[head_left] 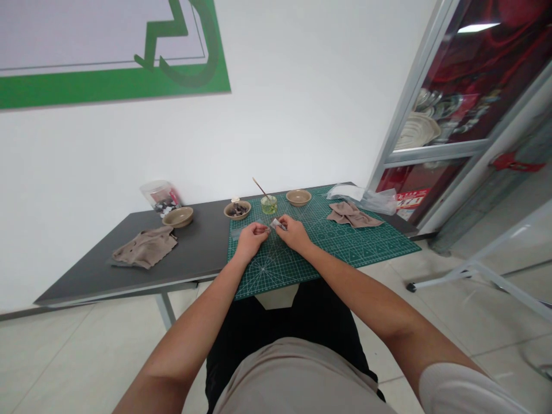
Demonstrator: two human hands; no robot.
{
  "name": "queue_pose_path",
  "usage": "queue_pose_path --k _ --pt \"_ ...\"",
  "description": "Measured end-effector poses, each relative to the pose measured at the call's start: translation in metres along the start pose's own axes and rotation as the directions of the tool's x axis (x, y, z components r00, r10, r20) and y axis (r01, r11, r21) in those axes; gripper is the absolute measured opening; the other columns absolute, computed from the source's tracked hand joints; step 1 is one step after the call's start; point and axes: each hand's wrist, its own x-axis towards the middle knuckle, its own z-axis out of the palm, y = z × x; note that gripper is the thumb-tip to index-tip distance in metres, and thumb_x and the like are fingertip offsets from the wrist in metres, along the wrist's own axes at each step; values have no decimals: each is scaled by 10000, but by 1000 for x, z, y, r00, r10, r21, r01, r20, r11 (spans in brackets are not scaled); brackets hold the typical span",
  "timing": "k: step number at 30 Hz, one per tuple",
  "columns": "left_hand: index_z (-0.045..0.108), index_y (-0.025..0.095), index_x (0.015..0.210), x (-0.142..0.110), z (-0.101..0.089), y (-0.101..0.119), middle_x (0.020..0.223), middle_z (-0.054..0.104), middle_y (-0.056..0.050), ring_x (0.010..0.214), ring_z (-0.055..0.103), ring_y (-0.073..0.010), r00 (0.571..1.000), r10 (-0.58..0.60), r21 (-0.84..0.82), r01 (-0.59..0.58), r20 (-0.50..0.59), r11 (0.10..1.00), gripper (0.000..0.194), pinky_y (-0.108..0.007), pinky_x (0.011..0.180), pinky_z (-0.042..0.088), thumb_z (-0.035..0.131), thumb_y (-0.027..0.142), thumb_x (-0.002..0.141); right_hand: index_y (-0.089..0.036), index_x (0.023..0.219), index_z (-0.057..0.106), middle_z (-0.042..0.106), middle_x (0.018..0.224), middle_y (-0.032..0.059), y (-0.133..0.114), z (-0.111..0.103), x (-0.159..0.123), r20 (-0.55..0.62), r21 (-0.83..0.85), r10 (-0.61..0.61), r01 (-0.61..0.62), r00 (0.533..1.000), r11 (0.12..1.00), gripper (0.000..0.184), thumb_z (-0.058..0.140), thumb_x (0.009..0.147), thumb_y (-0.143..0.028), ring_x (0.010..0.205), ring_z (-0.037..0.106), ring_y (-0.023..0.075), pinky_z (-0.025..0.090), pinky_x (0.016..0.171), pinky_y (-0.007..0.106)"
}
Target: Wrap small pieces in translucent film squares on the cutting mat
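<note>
My right grip (295,233) is closed on a small whitish piece (275,223) at its left edge. Whether my left grip (252,237), just beside the piece, pinches anything, I cannot tell. Beyond both grips: glass cup (269,206), bowl (237,218) of dark bits (237,210).

Held piece (276,223) is showing some white; mat (276,265) is showing white grid on green; tabletop (200,247) is looking dark grey.
</note>
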Motion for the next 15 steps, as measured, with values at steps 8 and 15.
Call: queue_pose_path --k 8,15 --pt "677 162 837 -5 0 5 696 661 4 619 598 -132 997 79 67 -78 -6 995 214 -261 625 486 692 305 678 -233 1152 665 741 1025 50 -14 7 -3 71 -79 -89 95 994 992 291 529 898 -272 922 678 209 476 855 306" --pt "565 184 796 -7 2 8 657 635 25 584 609 -138 1000 13 -84 -13 6 996 184 -298 622 532 671 271 672 -239 1207 673 707 1182 38 -18 12 -6 91 -56 -159 165 983 985 338 506 913 -248 1080 656 198 474 975 322"
